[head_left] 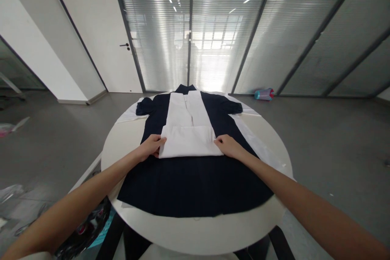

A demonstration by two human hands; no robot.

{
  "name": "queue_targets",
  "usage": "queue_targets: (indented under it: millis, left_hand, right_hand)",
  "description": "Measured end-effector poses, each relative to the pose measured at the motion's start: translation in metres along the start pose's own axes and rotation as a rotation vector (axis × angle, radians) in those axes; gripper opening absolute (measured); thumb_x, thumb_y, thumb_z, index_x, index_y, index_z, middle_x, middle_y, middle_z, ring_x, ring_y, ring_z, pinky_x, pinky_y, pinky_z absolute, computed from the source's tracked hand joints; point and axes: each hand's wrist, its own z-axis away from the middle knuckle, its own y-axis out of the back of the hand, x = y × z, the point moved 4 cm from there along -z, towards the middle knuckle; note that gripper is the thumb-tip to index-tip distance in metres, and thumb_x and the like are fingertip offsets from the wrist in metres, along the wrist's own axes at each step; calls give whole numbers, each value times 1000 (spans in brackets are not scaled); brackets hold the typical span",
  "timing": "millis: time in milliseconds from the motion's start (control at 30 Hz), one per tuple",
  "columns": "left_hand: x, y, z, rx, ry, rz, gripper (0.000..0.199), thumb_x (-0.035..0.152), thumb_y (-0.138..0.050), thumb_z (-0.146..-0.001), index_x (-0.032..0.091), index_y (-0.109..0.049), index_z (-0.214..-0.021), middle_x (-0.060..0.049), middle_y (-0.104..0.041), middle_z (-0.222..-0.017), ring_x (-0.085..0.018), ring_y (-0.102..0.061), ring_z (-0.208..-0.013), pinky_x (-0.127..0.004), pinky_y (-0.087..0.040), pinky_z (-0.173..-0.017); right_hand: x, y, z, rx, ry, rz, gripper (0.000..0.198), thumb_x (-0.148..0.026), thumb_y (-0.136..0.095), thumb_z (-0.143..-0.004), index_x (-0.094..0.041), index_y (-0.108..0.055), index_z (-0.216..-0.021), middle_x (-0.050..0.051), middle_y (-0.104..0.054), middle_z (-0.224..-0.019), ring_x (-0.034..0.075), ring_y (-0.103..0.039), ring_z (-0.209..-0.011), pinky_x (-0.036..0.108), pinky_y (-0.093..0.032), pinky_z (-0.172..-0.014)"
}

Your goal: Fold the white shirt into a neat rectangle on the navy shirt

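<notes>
Nearest the camera, past the near rim of the round white table, a dark navy short-sleeved shirt lies spread flat, its hem toward the viewer and its collar at the far side. On top of it, at the middle of the table, sits a folded white cloth garment, its lower part doubled up into a thick band. The left hand rests at the band's near-left corner, fingers curled with the tips touching the folded edge; the right hand mirrors it at the near-right corner, fingers bent down onto the cloth. Whether either hand pinches the fabric or only presses on it cannot be told. The white cloth looks light, soft and limp, likely to sag unless held at both corners along the fold. Farther back stand glass walls with blinds, and a small teal and pink container lies on the grey floor.
</notes>
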Motion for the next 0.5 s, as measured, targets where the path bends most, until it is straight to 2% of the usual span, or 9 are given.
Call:
queue_targets:
  millis: [167,267,367,433,500]
  left_hand:
    - [5,2,8,51,-143,-129,55,68,-70,-70,13,-63,-76,2,-52,-55,-11,-51,-46,-21,-41,-38]
    - [8,8,11,82,-200,-217,52,65,-67,-75,14,-62,-76,0,-56,-57,-13,-55,-47,-20,-38,-36]
    - [9,13,5,91,-139,-198,49,58,-68,-78,14,-63,-98,-2,-63,-67,-14,-60,-49,-20,-39,-35]
    - [11,15,-4,109,-112,-150,51,51,-70,-78,14,-61,-112,-2,-64,-72,-14,-60,-50,-20,-41,-36]
    - [14,15,-13,117,-95,-81,50,44,-73,-77,14,-59,-115,-1,-64,-73,-14,-61,-53,-21,-45,-40]
  right_hand:
    - [1,9,7,77,10,-107,24,-27,-55,-91,-14,-66,-74,8,-72,-80,18,-66,-73,24,-37,-59]
    - [1,10,13,50,-21,-139,32,-36,-48,-97,-15,-65,-81,3,-64,-57,15,-62,-54,23,-38,-55]
    - [0,7,15,-6,-50,-149,32,-36,-42,-100,-15,-63,-88,-3,-52,-40,14,-57,-41,22,-38,-52]
    - [0,5,12,-8,-70,-129,27,-33,-44,-98,-15,-63,-90,-4,-53,-42,13,-58,-41,22,-38,-52]
    - [1,4,7,-17,-80,-116,23,-32,-47,-97,-16,-62,-92,-3,-56,-45,14,-59,-42,22,-38,-51]
